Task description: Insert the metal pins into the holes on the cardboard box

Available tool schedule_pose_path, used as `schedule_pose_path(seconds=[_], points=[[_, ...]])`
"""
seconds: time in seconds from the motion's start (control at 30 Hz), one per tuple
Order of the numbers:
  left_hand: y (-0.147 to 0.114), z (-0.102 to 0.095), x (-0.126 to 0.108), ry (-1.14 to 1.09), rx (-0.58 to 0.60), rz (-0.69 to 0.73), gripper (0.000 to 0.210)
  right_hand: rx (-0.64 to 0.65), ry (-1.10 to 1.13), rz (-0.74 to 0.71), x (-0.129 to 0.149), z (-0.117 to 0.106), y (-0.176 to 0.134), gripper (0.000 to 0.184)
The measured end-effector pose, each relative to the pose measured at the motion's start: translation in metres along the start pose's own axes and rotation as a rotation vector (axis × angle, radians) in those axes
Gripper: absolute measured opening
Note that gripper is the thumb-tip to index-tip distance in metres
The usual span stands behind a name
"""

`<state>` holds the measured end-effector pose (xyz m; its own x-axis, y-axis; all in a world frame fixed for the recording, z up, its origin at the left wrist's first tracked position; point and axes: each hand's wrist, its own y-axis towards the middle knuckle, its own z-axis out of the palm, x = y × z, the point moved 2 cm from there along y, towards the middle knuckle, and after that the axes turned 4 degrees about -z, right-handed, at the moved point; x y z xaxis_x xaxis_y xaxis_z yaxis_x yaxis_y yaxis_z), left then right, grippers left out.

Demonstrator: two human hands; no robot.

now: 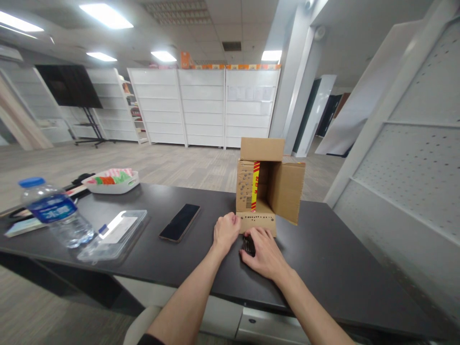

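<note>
An open cardboard box [287,187] lies on the dark desk with its mouth facing me. Its left flap carries a red-and-yellow tape strip [255,187] and several small dark dots. Another flap [257,219], pierced with a row of holes, hangs down in front. My left hand [226,232] is closed at this flap's left edge; whatever its fingers pinch is hidden. Thumb and curled fingers of my right hand [266,251] surround a dark ribbed thing [248,245] just below the flap. Its exact kind is too small to tell.
Left of my hands lie a phone [180,223] and a clear plastic case [118,232]. A water bottle [57,213] stands beside the case, and a white tray [113,187] with colourful contents is farther back. A perforated panel [413,143] rises at the right.
</note>
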<state>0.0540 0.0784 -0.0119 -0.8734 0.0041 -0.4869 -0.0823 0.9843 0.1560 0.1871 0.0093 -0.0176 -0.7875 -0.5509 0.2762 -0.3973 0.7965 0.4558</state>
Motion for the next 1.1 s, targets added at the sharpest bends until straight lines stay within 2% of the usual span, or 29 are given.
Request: schedule_pose_path(seconds=[0.47,0.9,1.1], points=[[0.001,0.002,0.002,-0.019,-0.018,0.023,0.030,0.020,-0.001,-0.010,0.002,-0.004,0.002,0.022],[0.004,0.006,0.005,-0.039,-0.037,0.022,0.030,-0.016,-0.034,-0.043,0.001,0.000,0.002,0.010],[0.005,0.011,0.008,-0.066,-0.064,0.035,0.030,-0.043,-0.056,-0.070,0.001,0.000,0.002,0.013]])
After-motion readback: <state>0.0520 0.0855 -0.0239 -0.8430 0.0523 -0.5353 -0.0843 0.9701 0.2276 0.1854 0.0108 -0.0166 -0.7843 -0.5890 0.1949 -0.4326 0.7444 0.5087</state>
